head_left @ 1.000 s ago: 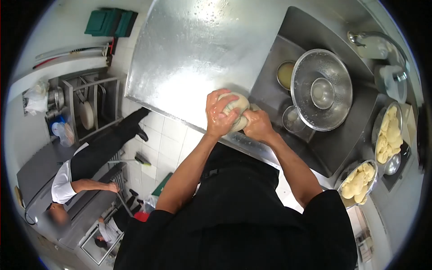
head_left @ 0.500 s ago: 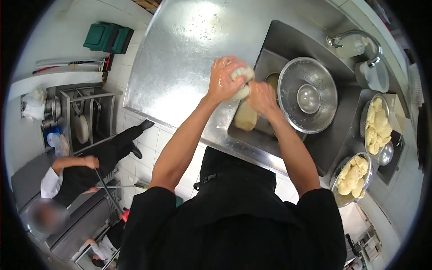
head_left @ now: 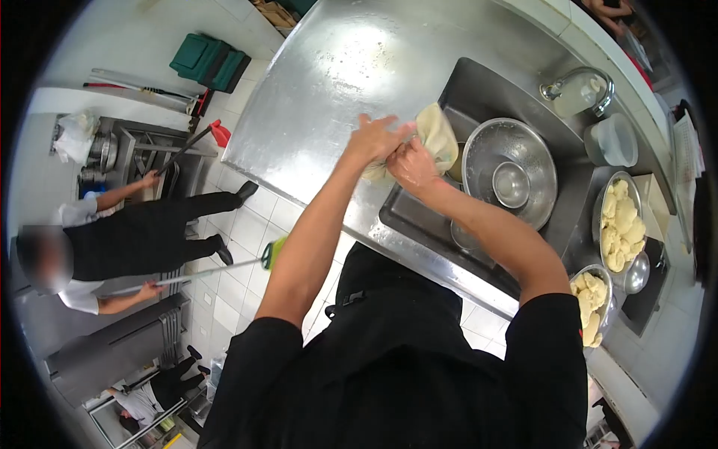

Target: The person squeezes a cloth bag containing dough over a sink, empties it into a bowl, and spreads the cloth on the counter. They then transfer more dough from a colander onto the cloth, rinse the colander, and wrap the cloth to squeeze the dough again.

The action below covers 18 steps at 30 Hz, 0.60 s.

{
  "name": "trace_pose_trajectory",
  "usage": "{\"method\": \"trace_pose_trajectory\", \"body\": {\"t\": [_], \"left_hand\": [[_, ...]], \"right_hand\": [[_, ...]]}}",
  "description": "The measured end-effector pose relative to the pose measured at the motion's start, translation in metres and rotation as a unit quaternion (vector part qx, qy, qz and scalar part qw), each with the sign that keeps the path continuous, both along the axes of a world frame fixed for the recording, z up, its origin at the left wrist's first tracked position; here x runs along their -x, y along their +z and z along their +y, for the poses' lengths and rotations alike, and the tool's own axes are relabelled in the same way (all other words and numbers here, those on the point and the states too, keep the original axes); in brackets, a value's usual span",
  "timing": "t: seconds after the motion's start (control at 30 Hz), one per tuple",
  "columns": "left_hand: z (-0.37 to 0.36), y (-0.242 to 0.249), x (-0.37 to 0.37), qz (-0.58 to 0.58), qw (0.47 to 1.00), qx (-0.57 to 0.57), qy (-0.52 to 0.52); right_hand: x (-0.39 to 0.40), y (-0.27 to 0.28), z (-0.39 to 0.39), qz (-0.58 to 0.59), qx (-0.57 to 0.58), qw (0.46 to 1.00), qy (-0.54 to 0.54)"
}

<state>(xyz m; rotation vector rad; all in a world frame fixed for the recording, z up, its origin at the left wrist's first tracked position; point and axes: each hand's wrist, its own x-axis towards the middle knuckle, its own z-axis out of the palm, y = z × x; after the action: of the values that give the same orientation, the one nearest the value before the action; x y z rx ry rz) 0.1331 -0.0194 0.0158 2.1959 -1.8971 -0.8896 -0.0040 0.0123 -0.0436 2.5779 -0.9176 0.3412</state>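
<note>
My right hand [head_left: 413, 166] is closed in a fist around a pale cream cloth [head_left: 437, 138]. Above the fist the cloth flares out in loose folds, and a bunched part shows below the hands. My left hand [head_left: 372, 141] lies against the right one, its fingers stretched out and apart, slightly blurred. Both hands are over the steel counter beside the sink edge. A perforated steel colander [head_left: 476, 191] sits in the sink just right of them, with a small steel bowl [head_left: 511, 185] inside it.
Beyond the sink [head_left: 479, 75] are a curved tap [head_left: 607, 93] and a clear plastic tub [head_left: 612, 141]. Two bowls at right hold pale yellow lumps [head_left: 622, 224] [head_left: 591, 299]. At left a person [head_left: 142, 239] holds long-handled cleaning tools; green bins [head_left: 206, 63] stand behind.
The compact cloth ball has been turned, and its loose end now fans out above my right fist. My left fingers have uncurled from it. The person at left has shifted and spread their arms.
</note>
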Motion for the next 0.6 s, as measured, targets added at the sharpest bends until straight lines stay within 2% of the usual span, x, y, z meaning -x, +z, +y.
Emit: {"method": "trace_pose_trajectory", "body": {"t": [0.03,0.07,0.13,0.17,0.2,0.23,0.27,0.33,0.37,0.4,0.47,0.6], "left_hand": [[-0.001,0.000,0.010,-0.080,0.994,-0.031,-0.065],[0.003,0.001,0.009,-0.080,0.994,-0.032,-0.064],[0.009,0.007,0.009,-0.041,0.996,-0.071,0.033],[0.023,0.005,0.003,-0.001,0.999,0.033,0.016],[0.040,-0.005,0.005,0.000,0.999,0.029,0.021],[0.056,-0.022,0.002,0.086,0.988,0.115,0.058],[0.069,-0.032,-0.004,0.166,0.963,0.194,0.087],[0.096,-0.038,0.007,0.193,0.933,0.298,0.056],[0.100,-0.036,0.005,0.199,0.937,0.285,0.020],[0.100,-0.036,0.004,0.200,0.941,0.273,0.025],[0.098,-0.039,-0.002,0.221,0.933,0.285,-0.005],[0.087,-0.051,-0.015,0.228,0.925,0.299,-0.053]], "right_hand": [[-0.004,-0.002,0.001,-0.029,0.027,0.999,0.010],[-0.005,-0.005,0.005,-0.029,0.026,0.999,0.011],[0.006,-0.009,0.011,-0.093,-0.099,0.988,-0.079],[0.015,-0.009,0.020,-0.089,-0.106,0.987,-0.081],[0.022,-0.008,0.025,-0.170,-0.094,0.977,-0.086],[0.023,-0.008,0.027,-0.256,-0.081,0.958,-0.097],[0.022,-0.013,0.033,-0.267,-0.089,0.954,-0.105],[0.028,-0.029,0.062,-0.301,-0.171,0.926,-0.152],[0.029,-0.030,0.072,-0.306,-0.212,0.912,-0.173],[0.028,-0.031,0.076,-0.301,-0.224,0.910,-0.175],[0.022,-0.033,0.081,-0.337,-0.316,0.863,-0.203],[0.023,-0.041,0.080,-0.306,-0.419,0.827,-0.218]]}}
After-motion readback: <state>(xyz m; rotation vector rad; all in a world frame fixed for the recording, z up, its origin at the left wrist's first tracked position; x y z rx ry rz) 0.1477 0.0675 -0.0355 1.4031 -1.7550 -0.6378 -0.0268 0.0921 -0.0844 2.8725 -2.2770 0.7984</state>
